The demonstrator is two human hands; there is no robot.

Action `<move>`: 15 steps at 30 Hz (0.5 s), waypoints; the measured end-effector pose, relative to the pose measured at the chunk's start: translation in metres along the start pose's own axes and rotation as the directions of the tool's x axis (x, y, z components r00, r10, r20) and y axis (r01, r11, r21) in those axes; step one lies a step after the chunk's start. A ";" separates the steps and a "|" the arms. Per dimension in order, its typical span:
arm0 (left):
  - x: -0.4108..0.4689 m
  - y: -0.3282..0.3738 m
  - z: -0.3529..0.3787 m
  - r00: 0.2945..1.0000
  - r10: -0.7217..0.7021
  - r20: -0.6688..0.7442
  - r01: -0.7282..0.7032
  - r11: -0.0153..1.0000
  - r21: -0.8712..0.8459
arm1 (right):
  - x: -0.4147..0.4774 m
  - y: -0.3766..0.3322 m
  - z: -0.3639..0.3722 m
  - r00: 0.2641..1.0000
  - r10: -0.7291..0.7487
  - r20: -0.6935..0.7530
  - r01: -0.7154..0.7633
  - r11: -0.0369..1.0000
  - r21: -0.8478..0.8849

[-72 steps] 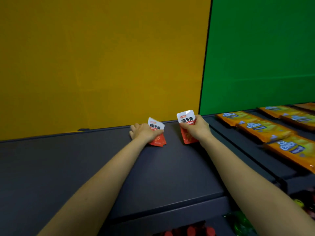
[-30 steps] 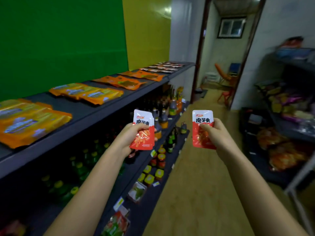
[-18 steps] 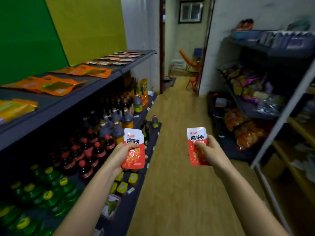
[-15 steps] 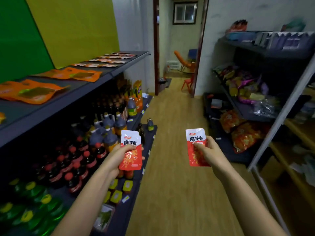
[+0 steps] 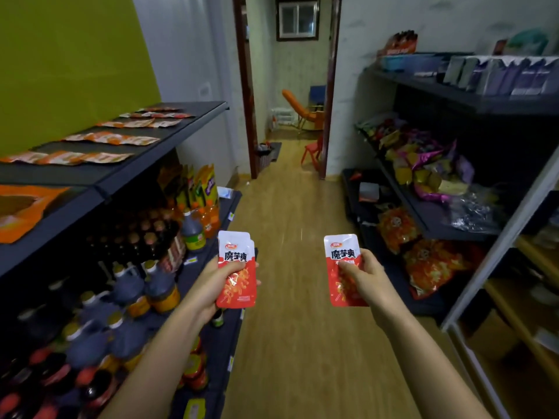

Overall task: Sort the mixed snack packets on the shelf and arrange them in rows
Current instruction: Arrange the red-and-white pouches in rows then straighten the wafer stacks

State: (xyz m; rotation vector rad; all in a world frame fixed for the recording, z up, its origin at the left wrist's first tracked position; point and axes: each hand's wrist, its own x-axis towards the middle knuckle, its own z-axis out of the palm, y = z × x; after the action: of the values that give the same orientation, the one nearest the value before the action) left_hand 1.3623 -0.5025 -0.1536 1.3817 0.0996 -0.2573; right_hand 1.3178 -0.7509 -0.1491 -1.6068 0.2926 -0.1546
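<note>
Both hands are raised over the open wooden aisle floor point(image 5: 290, 297), well apart from each other. The left hand point(image 5: 211, 285) is closed on red-and-white snack packets point(image 5: 237, 270), thumb across the front; a second packet's edge shows behind the first. The right hand point(image 5: 366, 276) pinches a matching packet point(image 5: 343, 261) upright. Left of the left grip runs the front edge of the dark upper shelf point(image 5: 127, 173), carrying flat rows of orange packets point(image 5: 112, 139); below it stand crowded bottles point(image 5: 139, 285). Right of the right grip, a second rack point(image 5: 423, 219) holds heaped mixed snack bags point(image 5: 429, 167). Ahead, the aisle stays clear to an open doorway point(image 5: 290, 101).
</note>
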 end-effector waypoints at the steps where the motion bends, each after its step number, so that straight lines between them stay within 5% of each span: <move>1: 0.016 -0.002 0.005 1.000 -0.012 0.001 0.012 1.000 0.004 | 0.015 0.002 -0.003 1.000 0.014 -0.002 -0.014 1.000 -0.001; 6: 0.106 0.000 0.031 0.999 -0.034 -0.026 0.035 0.999 0.037 | 0.107 0.010 -0.014 0.999 0.051 0.020 -0.051 0.999 -0.006; 15: 0.271 0.051 0.070 0.981 0.089 -0.173 -0.096 0.995 -0.029 | 0.317 -0.032 -0.037 0.990 -0.108 0.088 0.113 0.992 -0.061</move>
State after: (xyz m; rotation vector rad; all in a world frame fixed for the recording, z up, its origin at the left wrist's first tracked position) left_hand 1.6310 -0.5961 -0.1513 1.3663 0.1819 -0.0579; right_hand 1.6141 -0.8747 -0.1401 -1.6912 0.1444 -0.1625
